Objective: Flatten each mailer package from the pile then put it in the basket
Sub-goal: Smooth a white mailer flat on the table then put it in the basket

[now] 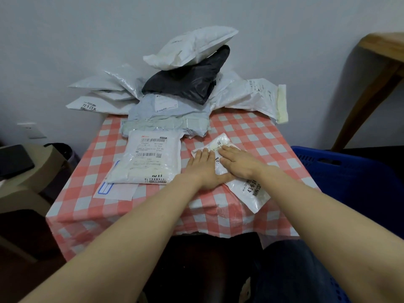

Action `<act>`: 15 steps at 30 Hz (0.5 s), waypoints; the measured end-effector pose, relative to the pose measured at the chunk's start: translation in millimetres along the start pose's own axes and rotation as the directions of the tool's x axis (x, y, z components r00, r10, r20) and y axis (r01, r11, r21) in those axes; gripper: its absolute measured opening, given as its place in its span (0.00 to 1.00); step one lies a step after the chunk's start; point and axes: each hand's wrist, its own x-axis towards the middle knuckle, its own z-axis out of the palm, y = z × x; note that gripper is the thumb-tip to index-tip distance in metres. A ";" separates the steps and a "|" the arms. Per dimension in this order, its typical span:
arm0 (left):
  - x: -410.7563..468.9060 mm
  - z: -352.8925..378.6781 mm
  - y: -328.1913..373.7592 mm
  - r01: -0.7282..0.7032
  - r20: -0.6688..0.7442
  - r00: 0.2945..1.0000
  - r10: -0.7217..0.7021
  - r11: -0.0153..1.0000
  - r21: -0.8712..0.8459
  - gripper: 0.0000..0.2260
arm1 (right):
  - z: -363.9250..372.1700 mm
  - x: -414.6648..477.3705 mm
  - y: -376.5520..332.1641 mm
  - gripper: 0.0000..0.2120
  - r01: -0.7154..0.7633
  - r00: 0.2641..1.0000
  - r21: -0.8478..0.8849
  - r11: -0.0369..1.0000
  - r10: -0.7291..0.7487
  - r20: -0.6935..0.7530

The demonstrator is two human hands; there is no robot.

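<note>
A small white mailer point(247, 193) with black print lies slanted on the red-and-white checked table point(258, 136), its lower corner hanging past the front edge. My left hand point(204, 169) and my right hand point(238, 161) both press flat on it with straight fingers, side by side. Behind them a pile of mailers point(175, 88) is heaped at the table's back, with a black one point(185, 82) under a white one point(190, 48) on top. The blue basket point(341, 171) stands to the right of the table.
A flat white mailer with labels point(148, 158) lies left of my hands, over a blue-bordered envelope point(115, 190). A wooden table leg point(367, 92) rises at the right behind the basket. A beige seat with a dark object point(15, 160) is at the left.
</note>
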 end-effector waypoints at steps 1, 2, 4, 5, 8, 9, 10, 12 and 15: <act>-2.3 0.9 2.0 0.003 -0.017 1.000 -0.003 1.000 -0.007 0.47 | -3.4 -3.7 -0.2 0.22 0.002 1.000 0.060 0.998 -0.001 -0.007; -3.7 1.0 3.0 0.014 -0.038 0.999 -0.015 1.000 -0.014 0.47 | -7.2 -4.2 1.1 0.21 -0.019 0.999 0.156 0.988 0.025 -0.033; -6.7 1.4 7.5 0.070 -0.054 0.996 -0.073 0.995 -0.069 0.49 | -12.2 -4.7 9.8 0.19 -0.106 0.978 0.294 0.950 0.153 -0.141; -8.0 -0.3 10.9 0.109 -0.058 0.991 -0.118 0.986 -0.128 0.50 | -13.9 -5.8 14.1 0.15 -0.164 0.957 0.318 0.934 0.229 -0.176; -9.8 -5.8 19.4 0.206 -0.084 0.968 -0.236 0.942 -0.264 0.51 | -19.0 -13.2 16.2 0.11 -0.250 0.928 0.372 0.894 0.330 -0.170; -9.6 -6.9 21.3 0.219 -0.081 0.964 -0.254 0.929 -0.298 0.51 | -21.3 -16.3 13.6 0.11 -0.252 0.924 0.455 0.854 0.352 -0.150; -6.9 -6.4 21.6 0.222 -0.075 0.962 -0.264 0.909 -0.353 0.51 | -23.2 -18.6 11.2 0.10 -0.257 0.916 0.559 0.788 0.383 -0.119; -4.1 -6.9 21.4 0.190 -0.080 0.957 -0.279 0.812 -0.552 0.52 | -26.7 -22.2 10.2 0.10 -0.254 0.897 0.768 0.588 0.440 -0.040; -8.4 -11.8 20.0 0.104 -0.100 0.936 -0.339 0.535 -0.838 0.45 | -31.3 -28.0 5.3 0.09 -0.200 0.922 0.937 0.287 0.377 0.081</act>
